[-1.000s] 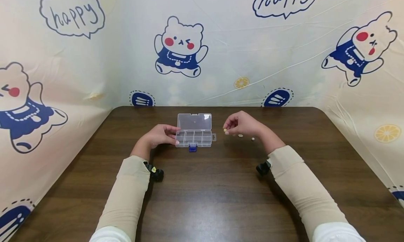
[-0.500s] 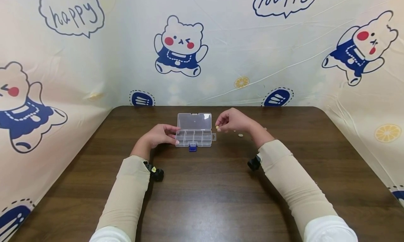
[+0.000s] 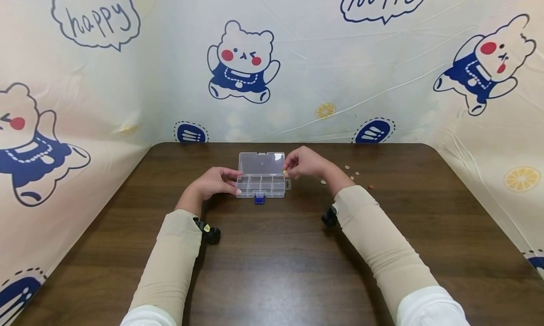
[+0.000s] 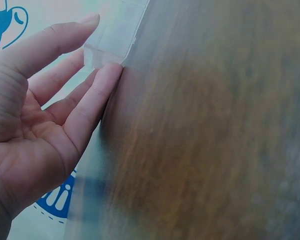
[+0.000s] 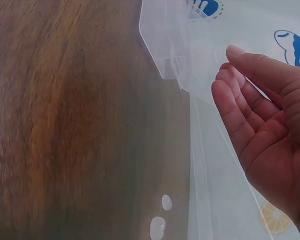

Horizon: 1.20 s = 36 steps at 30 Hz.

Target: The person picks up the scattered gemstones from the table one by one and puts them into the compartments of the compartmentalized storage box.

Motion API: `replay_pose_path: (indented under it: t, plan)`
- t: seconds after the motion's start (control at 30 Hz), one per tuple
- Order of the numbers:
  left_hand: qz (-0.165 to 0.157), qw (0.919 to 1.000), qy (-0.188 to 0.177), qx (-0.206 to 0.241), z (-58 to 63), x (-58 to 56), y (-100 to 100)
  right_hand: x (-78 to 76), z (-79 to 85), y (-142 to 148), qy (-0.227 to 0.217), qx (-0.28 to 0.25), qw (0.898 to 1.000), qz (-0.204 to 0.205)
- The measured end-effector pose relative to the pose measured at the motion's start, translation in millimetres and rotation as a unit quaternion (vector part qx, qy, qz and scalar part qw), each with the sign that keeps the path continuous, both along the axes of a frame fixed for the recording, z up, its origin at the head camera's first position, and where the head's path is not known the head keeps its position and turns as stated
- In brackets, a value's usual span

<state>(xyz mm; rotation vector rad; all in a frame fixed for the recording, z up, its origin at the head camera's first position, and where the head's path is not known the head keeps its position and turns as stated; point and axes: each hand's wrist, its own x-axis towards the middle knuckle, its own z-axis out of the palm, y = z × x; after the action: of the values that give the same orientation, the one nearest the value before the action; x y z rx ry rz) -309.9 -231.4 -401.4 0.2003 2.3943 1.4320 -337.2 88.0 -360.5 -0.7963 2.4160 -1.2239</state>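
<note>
A clear plastic compartment box [image 3: 260, 186] lies on the table with its lid [image 3: 261, 163] raised at the back and a blue latch [image 3: 259, 200] at the front. My left hand [image 3: 214, 180] grips the box's left end, thumb at the front corner and fingers farther back; the left wrist view shows the fingertips against the clear end wall [image 4: 102, 57]. At the box's right end, my right hand [image 3: 308, 161] pinches a tiny yellowish piece [image 3: 285, 172] between thumb and fingertips. In the right wrist view the hand covers that piece.
Several small whitish pieces lie right of the box, such as a pale flat one [image 3: 323, 182], with an orange-red piece [image 3: 371, 186] farther right. Two white pieces, one a smooth oval [image 5: 166, 202], show in the right wrist view. A printed cloth [image 3: 297, 80] hangs behind the table [image 3: 272, 260].
My right hand has moved left to the box's right end with the yellowish piece, uncovering more small pieces on the table. The left hand and the box have stayed put.
</note>
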Motion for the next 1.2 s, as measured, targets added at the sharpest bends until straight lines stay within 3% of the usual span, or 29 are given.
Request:
replay_pose_path:
  t: [0.23,0.6,1.2]
  plan:
    - [-0.015,0.9998,-0.003,0.012,3.2,1.1,0,-4.8,-6.3,-7,-0.012,-0.001,1.0,-0.012]
    - [-0.012,0.9999,-0.006,0.008,0.6,0.1,-1,-13.2,-12.2,-16,-0.008,0.006,1.0,-0.013]
    - [-0.012,0.9999,0.002,0.01,-0.4,-0.2,-2,-8.1,-23.9,-11,-0.029,-0.008,0.999,-0.039]
